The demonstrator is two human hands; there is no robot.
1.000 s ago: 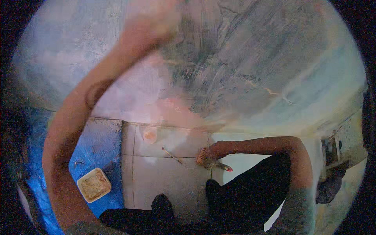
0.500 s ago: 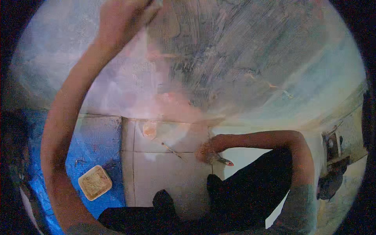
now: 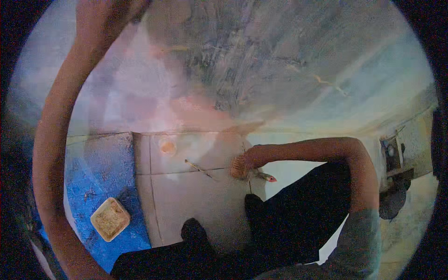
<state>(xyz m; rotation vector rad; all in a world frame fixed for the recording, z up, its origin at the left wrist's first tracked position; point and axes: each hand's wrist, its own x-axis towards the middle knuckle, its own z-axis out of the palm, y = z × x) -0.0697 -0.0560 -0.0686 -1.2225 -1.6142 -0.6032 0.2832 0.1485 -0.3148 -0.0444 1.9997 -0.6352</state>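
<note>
My left hand (image 3: 112, 14) is raised against the painted wall (image 3: 261, 56) at the top left, partly cut by the view's edge, its fingers closed on something I cannot make out. My right hand (image 3: 253, 156) is low near the foot of the wall, closed on a brown bristled brush (image 3: 239, 166). Beside it lies a slim object (image 3: 267, 177) with a red tip. A thin brush (image 3: 199, 169) lies on the tiled floor (image 3: 168, 200), near a pale round container (image 3: 168, 147). The wall carries streaky grey, pink and pale blue patches.
A blue sheet (image 3: 95, 172) covers the floor at left, with a square tub (image 3: 110, 219) of pale residue on it. At right, a metal object (image 3: 392, 151) and a dark item (image 3: 394, 200) stand along the side. My dark-clothed legs (image 3: 298, 214) fill the lower middle.
My left hand has moved leftward across the wall toward the upper left. The view has shifted, so the wall and floor sit slightly higher. My right hand keeps hold of the brush.
</note>
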